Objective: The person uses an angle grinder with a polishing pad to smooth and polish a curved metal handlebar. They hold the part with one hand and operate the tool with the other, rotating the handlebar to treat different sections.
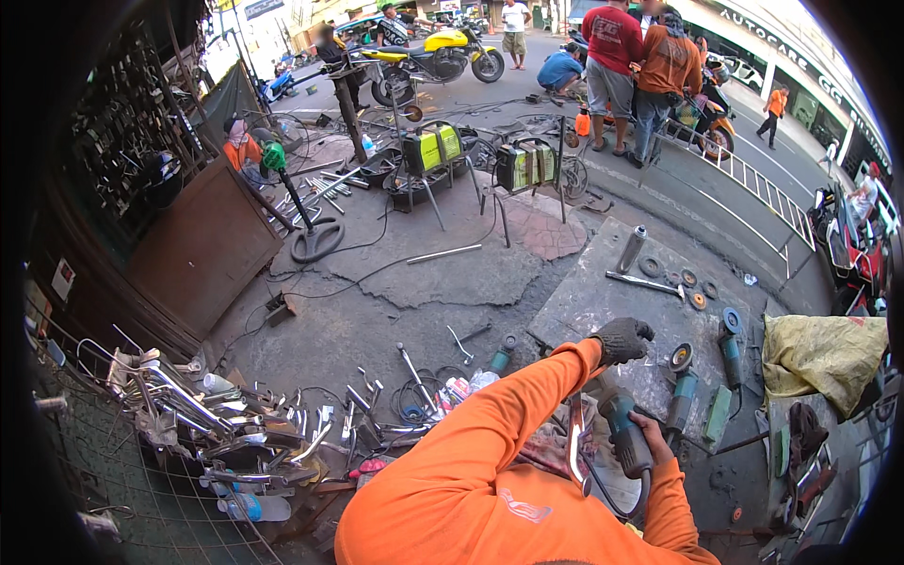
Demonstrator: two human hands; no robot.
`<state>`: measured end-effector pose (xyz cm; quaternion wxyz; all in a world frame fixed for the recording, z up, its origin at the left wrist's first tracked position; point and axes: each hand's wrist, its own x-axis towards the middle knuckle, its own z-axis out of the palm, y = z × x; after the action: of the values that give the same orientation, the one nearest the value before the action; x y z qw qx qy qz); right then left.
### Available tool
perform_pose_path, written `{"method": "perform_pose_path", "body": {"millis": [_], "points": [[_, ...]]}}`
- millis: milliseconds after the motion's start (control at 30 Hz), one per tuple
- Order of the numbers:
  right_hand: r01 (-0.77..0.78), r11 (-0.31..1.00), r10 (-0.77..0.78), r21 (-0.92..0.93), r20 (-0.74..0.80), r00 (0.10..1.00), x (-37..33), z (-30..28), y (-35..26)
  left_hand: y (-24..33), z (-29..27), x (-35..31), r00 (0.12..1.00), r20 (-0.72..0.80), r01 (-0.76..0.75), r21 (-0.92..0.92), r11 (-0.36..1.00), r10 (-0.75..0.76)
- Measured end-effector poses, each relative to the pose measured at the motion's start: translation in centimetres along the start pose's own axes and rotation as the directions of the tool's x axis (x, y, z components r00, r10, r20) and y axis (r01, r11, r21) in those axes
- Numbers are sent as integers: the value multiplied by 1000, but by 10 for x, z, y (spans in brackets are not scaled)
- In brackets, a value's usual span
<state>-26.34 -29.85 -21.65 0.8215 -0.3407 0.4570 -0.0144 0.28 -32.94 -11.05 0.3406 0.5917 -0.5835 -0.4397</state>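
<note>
My right hand (652, 437) is bare and wraps round the body of a teal and dark grey angle grinder (621, 422), held close in front of me. A cord runs down from its rear end. Beside the grinder, on its left, stands a curved shiny metal tube (575, 443); what supports it is hidden by my sleeve. My left hand (623, 341), in a dark glove, reaches forward over the grey work plate (603, 282). Its fingers are bent and somewhat apart, with nothing visible in them.
Two more grinders, one upright (681, 400) and one farther right (731, 348), lie on the plate near several discs (697, 300), a hammer (645, 284) and a spray can (632, 249). Metal scrap (188, 405) piles up left. Two welding machines (432, 148) stand ahead; people gather by motorcycles.
</note>
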Motion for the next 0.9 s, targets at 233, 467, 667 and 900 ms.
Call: {"method": "perform_pose_path", "body": {"millis": [233, 467, 667, 900], "points": [[-49, 996, 53, 71, -53, 997, 2, 3, 5, -2, -2, -7, 999, -31, -35, -24, 999, 34], [-16, 997, 19, 80, -45, 999, -1, 14, 10, -1, -7, -25, 1000, -12, -5, -46, 999, 4], [-115, 981, 123, 153, -45, 991, 4, 18, 12, -6, -9, -29, 998, -35, 40, -119, 992, -44], [-5, 973, -13, 232, 76, 997, -18, 4, 35, -31, -33, -26, 970, -215, 106, -43, 993, -113]]}}
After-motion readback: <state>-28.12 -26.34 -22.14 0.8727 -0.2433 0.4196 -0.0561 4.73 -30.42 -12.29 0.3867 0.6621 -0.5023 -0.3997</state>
